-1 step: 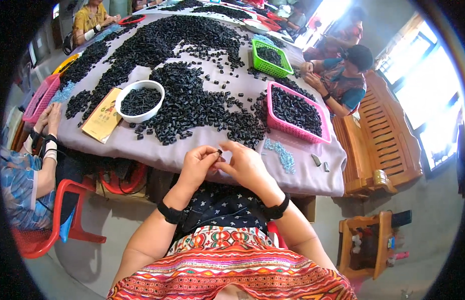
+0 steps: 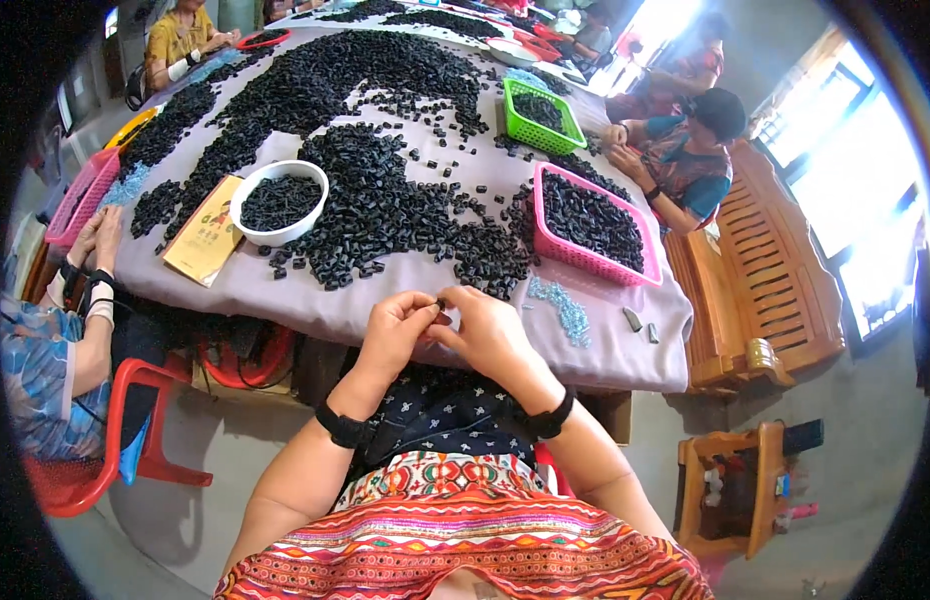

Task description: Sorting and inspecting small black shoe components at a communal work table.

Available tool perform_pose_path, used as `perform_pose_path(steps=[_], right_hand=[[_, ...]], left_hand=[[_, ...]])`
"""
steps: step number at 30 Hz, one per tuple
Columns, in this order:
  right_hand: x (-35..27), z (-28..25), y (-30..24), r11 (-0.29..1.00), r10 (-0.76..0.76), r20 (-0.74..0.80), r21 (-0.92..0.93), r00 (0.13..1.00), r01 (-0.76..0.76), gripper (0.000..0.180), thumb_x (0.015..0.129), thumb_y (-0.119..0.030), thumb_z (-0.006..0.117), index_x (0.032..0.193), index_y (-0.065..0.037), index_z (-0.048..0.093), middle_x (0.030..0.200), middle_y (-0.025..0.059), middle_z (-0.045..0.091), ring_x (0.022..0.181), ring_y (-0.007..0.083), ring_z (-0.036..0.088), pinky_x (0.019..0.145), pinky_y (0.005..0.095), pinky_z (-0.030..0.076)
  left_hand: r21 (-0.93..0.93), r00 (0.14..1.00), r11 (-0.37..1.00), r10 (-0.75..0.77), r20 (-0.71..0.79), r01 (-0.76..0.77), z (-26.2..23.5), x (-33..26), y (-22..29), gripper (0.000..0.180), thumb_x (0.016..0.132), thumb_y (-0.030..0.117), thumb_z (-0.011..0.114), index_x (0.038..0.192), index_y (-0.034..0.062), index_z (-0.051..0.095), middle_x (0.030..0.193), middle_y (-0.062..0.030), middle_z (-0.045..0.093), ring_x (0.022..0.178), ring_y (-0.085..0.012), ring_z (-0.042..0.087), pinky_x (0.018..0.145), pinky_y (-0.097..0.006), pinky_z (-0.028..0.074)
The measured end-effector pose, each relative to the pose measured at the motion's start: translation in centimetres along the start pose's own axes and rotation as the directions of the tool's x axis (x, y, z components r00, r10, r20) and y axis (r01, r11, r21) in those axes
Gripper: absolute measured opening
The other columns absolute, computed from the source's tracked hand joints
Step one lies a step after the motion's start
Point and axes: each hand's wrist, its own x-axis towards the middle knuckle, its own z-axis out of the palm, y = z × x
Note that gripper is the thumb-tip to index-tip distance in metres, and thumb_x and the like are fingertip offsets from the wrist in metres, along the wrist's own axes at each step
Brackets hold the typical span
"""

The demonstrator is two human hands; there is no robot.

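Observation:
My left hand is closed at the table's front edge, a small black plastic piece pinched between thumb and fingers. Against the same piece, my right hand presses its bent fingertips, which partly hide it. Just beyond both hands lies a heap of small black cylindrical pieces on the grey tablecloth. To the right of my right hand are a scatter of tiny clear-blue pieces and a pink basket filled with black pieces.
A white bowl of thin black parts stands left, beside a yellow booklet. Farther back is a green basket. Two small grey bits lie near the right edge. Other people sit around the table; a red chair stands left.
My right hand's fingers have shifted slightly left and down, closing in on the black piece. My left hand stays in place.

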Motion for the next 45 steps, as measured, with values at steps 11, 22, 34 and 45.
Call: perform_pose_path(steps=[11, 22, 34, 45], right_hand=[[0.9, 4.1, 1.3, 0.992, -0.066, -0.142, -0.12, 0.988, 0.049, 0.024, 0.077, -0.015, 0.07, 0.094, -0.006, 0.055, 0.082, 0.0143, 0.062, 0.074, 0.0349, 0.064, 0.063, 0.0434, 0.051], [0.9, 3.3, 0.5, 0.993, -0.115, -0.159, -0.033, 0.981, 0.111, 0.024, 0.078, -0.018, 0.069, 0.094, -0.006, 0.055, 0.082, 0.0136, 0.06, 0.074, 0.0345, 0.063, 0.061, 0.0426, 0.051], [0.9, 4.8, 3.6, 0.991, -0.019, -0.18, 0.124, 0.983, 0.042, 0.033, 0.076, -0.032, 0.073, 0.082, -0.003, 0.059, 0.076, 0.0132, 0.058, 0.067, 0.035, 0.062, 0.059, 0.0417, 0.05], [0.4, 5.6, 4.4, 0.971, -0.214, -0.285, 0.041, 0.934, 0.235, 0.031, 0.075, -0.03, 0.074, 0.078, -0.004, 0.057, 0.073, 0.0128, 0.055, 0.065, 0.0342, 0.06, 0.056, 0.0415, 0.049]], left_hand=[[0.034, 0.998, 0.999, -0.033, -0.062, 0.035, -0.2, 0.4, -0.7, 0.015, 0.094, 0.014, 0.057, 0.093, 0.0026, 0.066, 0.074, 0.0008, 0.064, 0.062, -0.0059, 0.057, 0.058, -0.02, 0.046], [-0.018, 0.986, 0.991, -0.132, -0.098, 0.131, 0.1, -0.1, 0.2, 0.019, 0.093, 0.014, 0.054, 0.094, 0.0016, 0.068, 0.077, -0.0013, 0.066, 0.066, -0.0085, 0.06, 0.061, -0.022, 0.049], [0.224, 0.966, 0.947, -0.25, 0.072, 0.228, -1.3, 0.9, 0.0, 0.029, 0.099, 0.027, 0.052, 0.111, 0.0034, 0.064, 0.089, -0.0024, 0.068, 0.076, -0.0099, 0.065, 0.061, -0.023, 0.052], [0.245, 0.98, 0.952, -0.197, 0.035, 0.183, -1.2, 1.0, -0.8, 0.024, 0.096, 0.025, 0.056, 0.098, 0.0035, 0.067, 0.082, -0.0017, 0.067, 0.07, -0.0084, 0.062, 0.06, -0.022, 0.051]])
